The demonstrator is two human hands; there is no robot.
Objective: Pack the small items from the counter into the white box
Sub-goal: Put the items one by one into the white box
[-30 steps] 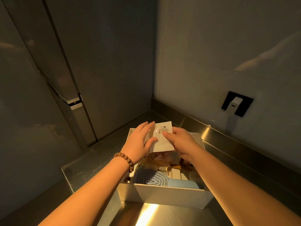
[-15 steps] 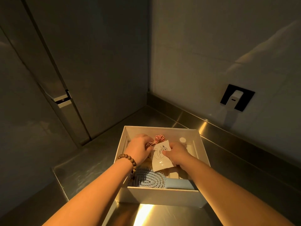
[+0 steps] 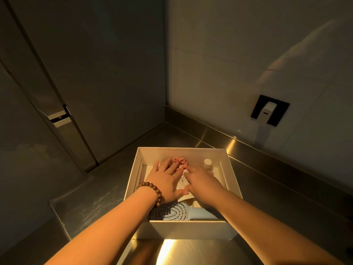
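Note:
The white box (image 3: 232, 175) stands on the steel counter, and both my hands are inside it. My left hand (image 3: 164, 179), with a bead bracelet at the wrist, lies flat with fingers spread on a white card with a line drawing (image 3: 183, 183). My right hand (image 3: 202, 181) presses flat on the same card from the right. A red-and-white scrunchie (image 3: 180, 161) lies just beyond my left fingertips. A small white bottle (image 3: 207, 163) stands at the far right of the box. A light blue hairbrush (image 3: 179, 212) lies along the near wall, partly under my wrists.
The steel counter (image 3: 99, 199) runs into a corner, with a dark cabinet door on the left and a pale wall on the right. A black wall plate with a white plug (image 3: 269, 110) sits above the raised counter back edge.
The card was held upright above the box by both hands, then lowered into it. Now it lies flat and both hands are spread on top of it.

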